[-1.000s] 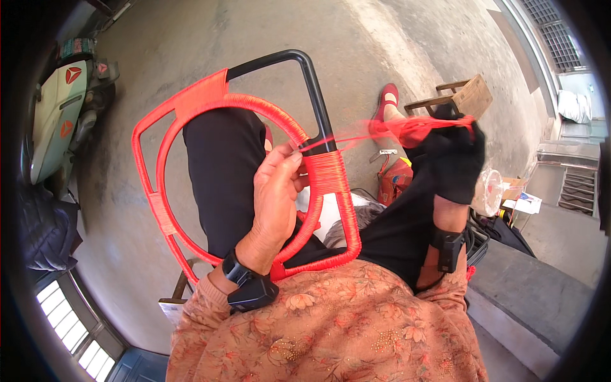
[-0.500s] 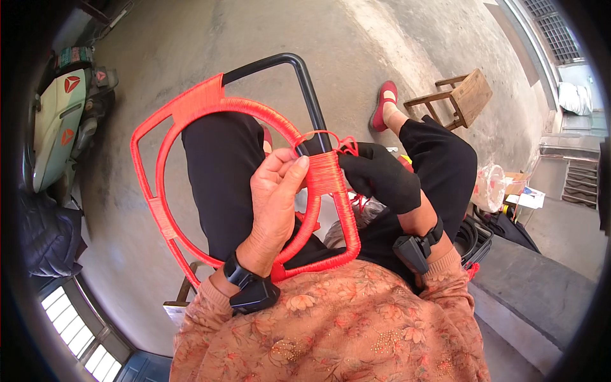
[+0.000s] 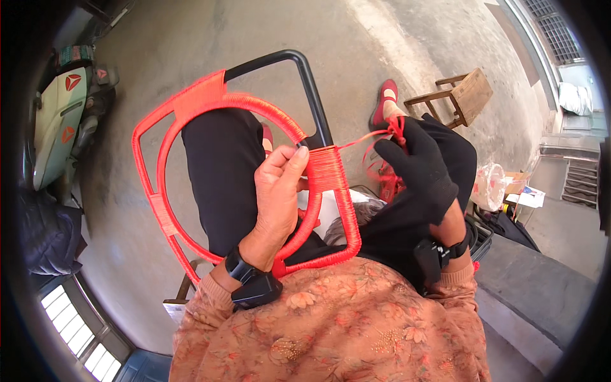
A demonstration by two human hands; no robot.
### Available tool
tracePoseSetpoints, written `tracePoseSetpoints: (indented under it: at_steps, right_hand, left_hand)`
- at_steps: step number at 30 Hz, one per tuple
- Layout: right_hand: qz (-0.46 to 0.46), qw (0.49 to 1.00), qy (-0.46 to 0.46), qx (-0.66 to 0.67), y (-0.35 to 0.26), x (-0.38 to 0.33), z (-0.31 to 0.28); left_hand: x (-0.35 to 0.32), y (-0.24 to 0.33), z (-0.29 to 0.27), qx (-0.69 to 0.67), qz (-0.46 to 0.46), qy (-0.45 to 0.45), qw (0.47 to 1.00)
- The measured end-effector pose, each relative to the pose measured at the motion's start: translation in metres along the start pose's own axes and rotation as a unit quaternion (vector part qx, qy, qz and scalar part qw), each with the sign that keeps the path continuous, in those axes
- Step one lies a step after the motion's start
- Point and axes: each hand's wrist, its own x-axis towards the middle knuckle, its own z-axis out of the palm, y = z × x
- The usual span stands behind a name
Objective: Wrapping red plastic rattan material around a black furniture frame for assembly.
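Across my lap rests a metal frame (image 3: 314,95), a rounded rectangle with a ring inside it. Red cord (image 3: 326,169) is wound tightly round most of it; the far right corner is bare black tube. My bare left hand (image 3: 278,184) pinches the frame at the ring's right side, beside the wound band, thumb on top. Off to the right, my right hand (image 3: 420,165) in a black glove grips a bunched red cord (image 3: 396,129). One strand runs taut from that bunch to the band's edge, and loose loops hang below the glove.
A small wooden stool (image 3: 470,97) stands on the concrete floor at the far right. At the left is a pale scooter (image 3: 60,127). Beside my right leg are a clear plastic bag (image 3: 489,186) and a grey ledge (image 3: 528,280).
My right hand has moved away from the frame to the right, drawing the red cord out straight. My left hand keeps its pinch, and the frame has barely shifted.
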Motion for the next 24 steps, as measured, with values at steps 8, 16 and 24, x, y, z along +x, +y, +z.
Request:
tracePoseSetpoints:
  at_steps: [8, 16, 24]
  right_hand:
    - [-0.163, 0.925, -0.255, -0.231, 0.03, -0.003, -0.005]
    - [-0.124, 0.962, -0.132, -0.204, 0.024, 0.032, 0.052]
    - [-0.084, 0.941, -0.048, 0.326, 0.005, 0.033, 0.045]
  left_hand:
    - [-0.001, -0.002, 0.002, 0.049, -0.048, 0.036, 0.997]
    - [-0.003, -0.004, -0.005, 0.146, -0.044, 0.024, 0.988]
    - [-0.009, 0.009, 0.002, 0.158, 0.241, 0.094, 0.953]
